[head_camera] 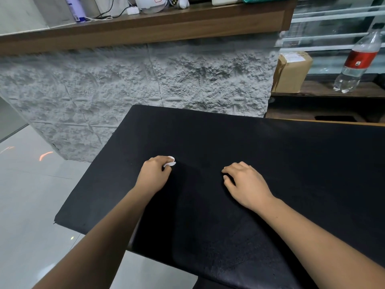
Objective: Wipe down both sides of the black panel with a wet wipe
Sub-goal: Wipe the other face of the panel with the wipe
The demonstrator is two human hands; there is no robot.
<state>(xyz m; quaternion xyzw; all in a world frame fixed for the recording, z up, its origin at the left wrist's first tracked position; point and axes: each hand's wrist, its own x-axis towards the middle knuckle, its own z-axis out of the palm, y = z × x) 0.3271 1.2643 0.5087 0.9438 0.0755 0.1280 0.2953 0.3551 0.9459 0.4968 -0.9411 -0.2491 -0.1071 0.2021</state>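
Note:
The black panel (208, 134) lies flat in front of me and fills the middle and right of the view. My left hand (154, 174) rests on its middle and grips a small crumpled white wet wipe (170, 162), which pokes out past the fingers against the panel surface. My right hand (245, 184) lies on the panel to the right of it, fingers loosely curled with the tips touching the surface and nothing held. A duller streaked patch shows on the panel near my right forearm.
A grey textured wall (145, 80) under a wooden counter (145, 26) rises just behind the panel. At the right, a cardboard box (291, 71) and a clear bottle (358, 61) with a red label stand on a dark shelf. Grey tiled floor (31, 195) lies to the left.

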